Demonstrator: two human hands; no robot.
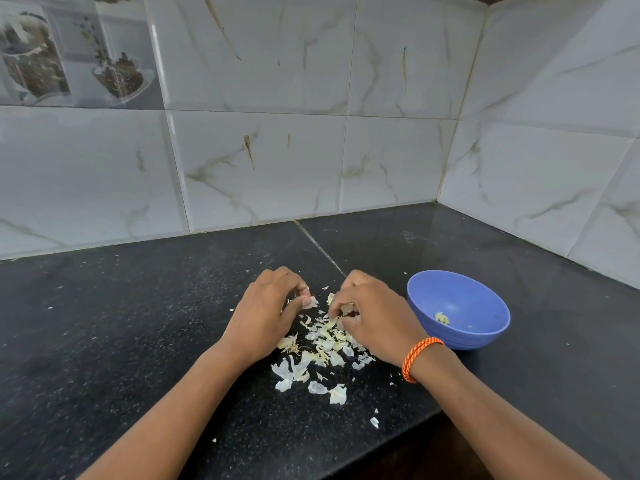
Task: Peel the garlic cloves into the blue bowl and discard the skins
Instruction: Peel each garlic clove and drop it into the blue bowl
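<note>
Both hands are hovering mid-frame over the black speckled tabletop [138,323]. The left hand [266,317] is pinching a bit of skin [310,302], and the right hand [370,317] is curling round a garlic clove [346,308]; can't tell its long axis. Loose skins [322,344] are piling up between them. The blue bowl [485,334] is sitting upright at right, one peeled clove [442,318] inside. Marbled wall tiles [259,161] are meeting in a corner behind.

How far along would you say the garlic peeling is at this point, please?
Done: peeled garlic lies in the blue bowl. In hand: the left hand pinches a scrap of skin, the right hand grips a pale piece. Left: the loose skins on the black counter are not yet discarded.
</note>
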